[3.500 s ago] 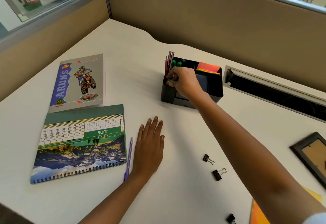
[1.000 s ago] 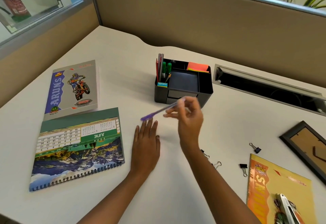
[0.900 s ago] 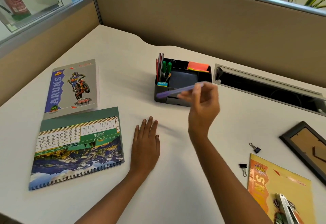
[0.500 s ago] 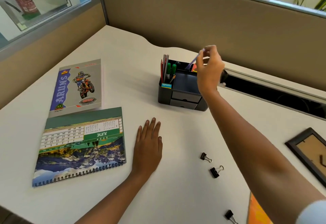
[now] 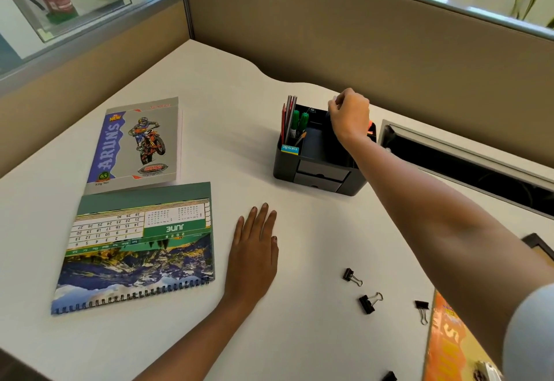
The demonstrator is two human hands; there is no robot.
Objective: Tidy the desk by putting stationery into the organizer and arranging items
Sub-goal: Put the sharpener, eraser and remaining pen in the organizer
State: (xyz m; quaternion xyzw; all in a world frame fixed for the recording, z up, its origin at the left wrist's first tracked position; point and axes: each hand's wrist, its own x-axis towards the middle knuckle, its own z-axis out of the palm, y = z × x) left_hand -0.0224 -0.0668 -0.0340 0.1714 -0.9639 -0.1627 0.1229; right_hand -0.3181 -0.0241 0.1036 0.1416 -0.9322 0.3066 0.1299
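The black desk organizer stands at the back of the white desk, with pencils and green markers upright in its left slot. My right hand reaches over its back compartment with the fingers curled, pinching the purple pen. Only a sliver of the pen shows below the fingers. My left hand lies flat on the desk beside the calendar, holding nothing. Three black binder clips lie loose under my right forearm.
A spiral calendar and a grey notebook lie at the left. At the right edge are an orange notebook and the corner of a picture frame. A cable slot runs behind the organizer. Orange sticky notes sit in the organizer.
My right hand picked the purple pen up from beside my left hand, carried it above the organizer and has now lowered it into the back compartment. My left hand stayed flat.
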